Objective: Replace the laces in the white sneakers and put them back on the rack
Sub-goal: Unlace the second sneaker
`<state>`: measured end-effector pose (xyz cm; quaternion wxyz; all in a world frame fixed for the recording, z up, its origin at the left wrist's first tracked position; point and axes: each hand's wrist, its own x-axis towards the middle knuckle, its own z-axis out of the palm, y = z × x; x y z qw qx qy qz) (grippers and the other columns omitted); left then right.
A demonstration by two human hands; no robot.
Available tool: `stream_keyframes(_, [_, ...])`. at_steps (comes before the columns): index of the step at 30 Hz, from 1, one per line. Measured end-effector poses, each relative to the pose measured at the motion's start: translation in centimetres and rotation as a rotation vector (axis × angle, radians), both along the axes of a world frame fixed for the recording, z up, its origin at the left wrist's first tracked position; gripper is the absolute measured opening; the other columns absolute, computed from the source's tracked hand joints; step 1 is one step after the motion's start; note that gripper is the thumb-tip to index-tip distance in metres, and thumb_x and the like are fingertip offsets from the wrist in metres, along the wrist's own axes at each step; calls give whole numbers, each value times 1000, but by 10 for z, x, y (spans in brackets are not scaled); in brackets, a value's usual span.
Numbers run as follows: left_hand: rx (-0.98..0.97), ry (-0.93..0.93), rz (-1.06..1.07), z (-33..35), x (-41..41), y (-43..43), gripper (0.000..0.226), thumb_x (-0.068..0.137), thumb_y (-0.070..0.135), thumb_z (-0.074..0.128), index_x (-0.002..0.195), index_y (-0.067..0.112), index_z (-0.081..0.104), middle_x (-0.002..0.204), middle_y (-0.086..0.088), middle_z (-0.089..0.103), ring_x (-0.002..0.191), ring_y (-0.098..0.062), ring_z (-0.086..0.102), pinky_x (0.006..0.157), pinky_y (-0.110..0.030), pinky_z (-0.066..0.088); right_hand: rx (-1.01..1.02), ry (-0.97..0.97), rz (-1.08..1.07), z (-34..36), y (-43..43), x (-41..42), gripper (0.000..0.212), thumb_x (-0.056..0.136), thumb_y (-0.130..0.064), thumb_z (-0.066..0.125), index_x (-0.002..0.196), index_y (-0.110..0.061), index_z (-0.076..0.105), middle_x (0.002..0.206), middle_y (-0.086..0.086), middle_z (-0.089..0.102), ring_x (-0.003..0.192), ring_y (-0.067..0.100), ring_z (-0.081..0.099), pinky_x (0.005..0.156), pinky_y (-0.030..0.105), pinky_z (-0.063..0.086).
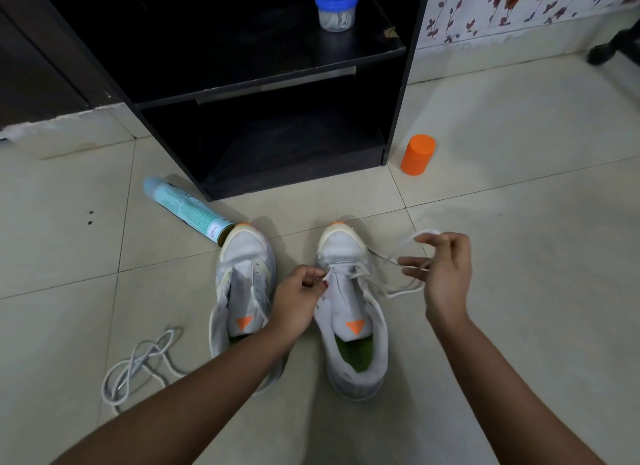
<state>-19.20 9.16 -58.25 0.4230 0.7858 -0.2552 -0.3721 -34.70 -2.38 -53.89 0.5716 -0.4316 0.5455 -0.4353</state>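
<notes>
White cord lace (pixel 398 293) runs through only the lowest eyelets of the white mesh sneaker with the orange toe tip and green insole (pixel 360 360). This sneaker stands on the floor just in front of the black wooden shoe rack (pixel 398 118), toe towards it.

The left hand (pixel 298 302) has its fingers curled, with thumb and fingertip pinching at the lowest eyelet. Whether they hold the lace end or the eyelet edge is too small to tell. The right hand (pixel 445 267) has loosely bent fingers with slack lace looped between them.

The step in hand looks like the first crossing. To do it well, I would even out both lace ends before going higher. I would also steady the eyelet flap with the pinching hand, feed the tip from underneath, and pull each pass snug and flat, without twists.

The matching white sneaker (pixel 242 257), which has no lace, stands alongside, equally near the rack front. A loose grey-white lace in a tangle (pixel 138 360) lies farther out from the rack.

A pale blue spray can (pixel 187 208) lies by the rack's front corner and touches the unlaced sneaker's toe. An orange plastic cylinder (pixel 417 155) stands just beside the rack's other side. A clear jar with a blue lid (pixel 336 7) sits on its upper shelf.
</notes>
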Motion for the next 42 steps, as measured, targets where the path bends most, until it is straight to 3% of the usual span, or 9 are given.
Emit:
stream_keyframes(2, [2, 0, -5, 1, -1, 1, 13, 88, 6, 61, 101, 9, 64, 81, 3, 60, 76, -10, 56, 72, -20, 45, 88, 162, 144, 7, -10, -12, 22, 96, -13, 35, 79, -16, 47, 93, 8, 66, 52, 24, 62, 45, 24, 40])
stream_keyframes(5, [-2, -6, -16, 3, -3, -1, 12, 89, 7, 61, 98, 15, 63, 82, 7, 60, 77, -9, 56, 72, -23, 45, 200, 584, 947, 20, -9, -29, 24, 92, -20, 45, 73, -14, 59, 83, 7, 70, 62, 21, 65, 49, 24, 31])
stream_keyframes(8, [9, -27, -33, 4, -5, -3, 13, 89, 8, 61, 98, 18, 62, 85, 6, 61, 78, -11, 57, 73, -24, 45, 252, 592, 1494, 34, 2, -34, 25, 86, -29, 49, 80, -16, 69, 83, 1, 74, 78, 16, 68, 47, 19, 30])
stream_keyframes(14, [4, -144, -79, 5, -6, -1, 14, 88, 18, 63, 101, 23, 61, 103, 2, 61, 83, -10, 60, 74, -26, 48, -223, 941, 695, -12, 6, -17, 20, 90, -40, 55, 86, -23, 64, 89, -5, 66, 82, 18, 61, 68, 29, 47])
stream_keyframes(16, [-5, -201, -97, 5, -7, -3, 17, 86, 20, 65, 100, 27, 59, 105, 3, 60, 86, -11, 60, 78, -31, 50, -244, 938, 783, -30, 9, -11, 21, 87, -36, 60, 104, -26, 64, 102, -4, 64, 92, 19, 60, 73, 33, 50])
stream_keyframes(25, [-47, -492, -305, 8, -5, -9, 21, 88, 20, 61, 108, 24, 64, 110, 6, 54, 101, -13, 55, 86, -32, 49, -645, 1277, 673, 2, 21, -9, 19, 90, -33, 56, 80, -22, 67, 71, 2, 67, 66, 25, 62, 53, 25, 36])
stream_keyframes(31, [-16, -671, -427, 14, -7, -18, 21, 92, 25, 54, 108, 26, 67, 112, 10, 56, 104, -16, 49, 82, -33, 47, -111, 769, 1224, 42, 45, -17, 33, 91, -37, 54, 73, -14, 68, 70, 0, 70, 62, 12, 65, 69, 33, 54])
stream_keyframes(35, [104, -808, -540, 20, -10, -27, 26, 93, 34, 49, 113, 29, 65, 114, 9, 53, 104, -17, 48, 79, -31, 47, -346, 1079, 898, 19, 38, -12, 24, 87, -48, 54, 76, -27, 52, 71, -6, 60, 70, 16, 60, 60, 25, 44])
stream_keyframes(42, [141, -751, -588, 18, -13, -39, 17, 89, 29, 56, 98, 22, 68, 101, 0, 51, 90, -20, 56, 70, -29, 43, -388, 1004, 798, -19, 37, -1, 22, 92, -36, 50, 91, -14, 53, 87, 9, 65, 77, 30, 62, 62, 36, 46])
